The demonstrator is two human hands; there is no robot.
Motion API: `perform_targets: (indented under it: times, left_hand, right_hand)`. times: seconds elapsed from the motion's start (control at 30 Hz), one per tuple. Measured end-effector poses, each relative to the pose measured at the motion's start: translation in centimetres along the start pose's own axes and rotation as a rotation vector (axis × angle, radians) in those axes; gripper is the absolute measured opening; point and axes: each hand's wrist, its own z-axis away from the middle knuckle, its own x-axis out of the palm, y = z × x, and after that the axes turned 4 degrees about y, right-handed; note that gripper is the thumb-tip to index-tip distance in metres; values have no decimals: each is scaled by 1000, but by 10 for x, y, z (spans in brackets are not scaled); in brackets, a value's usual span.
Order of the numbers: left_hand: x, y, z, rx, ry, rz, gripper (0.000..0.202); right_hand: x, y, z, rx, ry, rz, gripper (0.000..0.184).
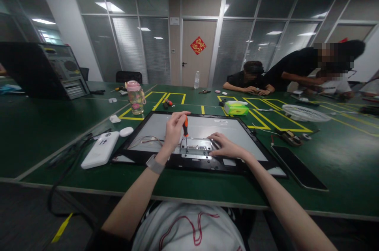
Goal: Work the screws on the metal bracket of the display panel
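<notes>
A flat display panel (pixel 233 129) with a black frame lies face down or open on the green table in front of me. Across its near middle sits a silver metal bracket (pixel 196 157). My left hand (pixel 174 128) is closed around the orange and black handle of a screwdriver (pixel 185 126). The screwdriver stands nearly upright, its shaft reaching down to the bracket's left part. My right hand (pixel 226 146) rests at the bracket's right end, with fingers bent against its edge. Thin wires (pixel 151 139) run over the panel left of the bracket.
Left of the panel lie a white power bank (pixel 100 150) and black cables. Beyond stand a pink-lidded bottle (pixel 135 99) and a computer case (pixel 44 71). To the right are a dark phone-like slab (pixel 297 166) and a green packet (pixel 236 108). Other people (pixel 251 77) work across the table.
</notes>
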Motion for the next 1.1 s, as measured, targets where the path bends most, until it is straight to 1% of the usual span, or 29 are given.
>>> perform_targets:
  times: [0.07,0.13,0.27,0.37,0.47,0.57,0.63,0.77,0.83,0.97,1.1]
  left_hand:
    - [0,0,0,-29,-16,56,27]
    - [0,2,0,-42,-13,80,27]
    - [-1,6,2,11,18,0,17]
    - [-1,5,1,25,23,-9,18]
    - [0,2,0,-34,-3,80,27]
    - [0,2,1,-98,-14,131,28]
    - [0,3,1,-84,-12,101,26]
    - [0,5,1,-5,9,7,17]
    - [0,4,1,-15,-11,33,19]
    - [0,1,1,-84,-64,178,28]
    - [0,4,2,-31,-33,62,18]
  right_hand:
    - [0,0,1,4,1,-9,71]
    - [0,0,1,4,1,-13,71]
    - [0,1,0,2,-2,-9,72]
    - [0,1,0,1,-2,-5,72]
    - [0,1,0,3,-4,-7,72]
    - [0,1,0,5,-6,-5,72]
    - [0,1,0,0,0,-1,72]
    - [1,2,-1,-8,17,10,71]
    - [1,2,-1,-7,13,10,70]
    - [1,2,0,3,3,1,71]
    - [0,0,0,7,1,1,71]
